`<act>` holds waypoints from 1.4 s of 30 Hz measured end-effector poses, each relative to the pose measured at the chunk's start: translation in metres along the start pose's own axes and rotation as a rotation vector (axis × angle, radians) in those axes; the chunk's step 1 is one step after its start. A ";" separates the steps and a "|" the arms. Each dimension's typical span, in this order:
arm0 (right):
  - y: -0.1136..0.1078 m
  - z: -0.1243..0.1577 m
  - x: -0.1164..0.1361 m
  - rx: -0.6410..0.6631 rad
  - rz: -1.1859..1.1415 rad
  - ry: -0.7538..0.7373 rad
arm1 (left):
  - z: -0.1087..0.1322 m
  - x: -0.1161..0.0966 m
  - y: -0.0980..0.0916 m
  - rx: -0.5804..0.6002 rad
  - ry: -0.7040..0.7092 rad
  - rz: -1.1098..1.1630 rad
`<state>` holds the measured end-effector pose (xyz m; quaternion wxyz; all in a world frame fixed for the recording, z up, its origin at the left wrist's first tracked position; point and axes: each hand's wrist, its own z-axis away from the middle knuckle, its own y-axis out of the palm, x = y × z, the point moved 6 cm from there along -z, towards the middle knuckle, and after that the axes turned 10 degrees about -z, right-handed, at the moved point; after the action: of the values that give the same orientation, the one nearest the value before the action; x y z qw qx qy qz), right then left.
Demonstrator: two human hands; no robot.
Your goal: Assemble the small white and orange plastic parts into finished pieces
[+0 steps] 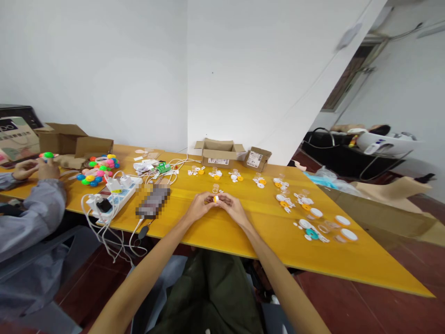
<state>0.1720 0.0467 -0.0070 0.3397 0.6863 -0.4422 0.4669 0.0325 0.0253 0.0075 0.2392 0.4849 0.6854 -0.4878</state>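
My left hand (200, 205) and my right hand (234, 207) meet over the yellow table (243, 232), both pinching a small white and orange round part (216, 199) between their fingertips. A small clear cup (216, 188) stands just behind the hands. Several little groups of white, clear and orange parts (236, 176) lie in a row farther back. More white and orange caps (342, 221) and a teal part (312, 234) lie to my right.
An open cardboard box (219, 153) and a smaller one (256, 159) sit at the back. A power strip (116, 197) with chargers, a phone (153, 201) and cables lie to my left. Another person in a grey sleeve (38, 204) handles colourful balls (95, 170) at far left.
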 end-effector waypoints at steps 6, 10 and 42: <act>-0.003 -0.002 -0.006 -0.011 -0.030 0.028 | 0.000 0.001 0.002 0.006 0.021 0.054; -0.003 -0.002 -0.008 -0.004 -0.045 0.048 | 0.000 0.004 0.002 0.008 -0.007 0.044; 0.005 0.002 0.007 0.027 0.288 -0.049 | 0.002 0.003 0.000 0.037 -0.009 -0.242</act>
<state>0.1691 0.0409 -0.0012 0.2488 0.6314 -0.5381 0.4999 0.0311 0.0246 0.0035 0.1725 0.4006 0.7286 -0.5281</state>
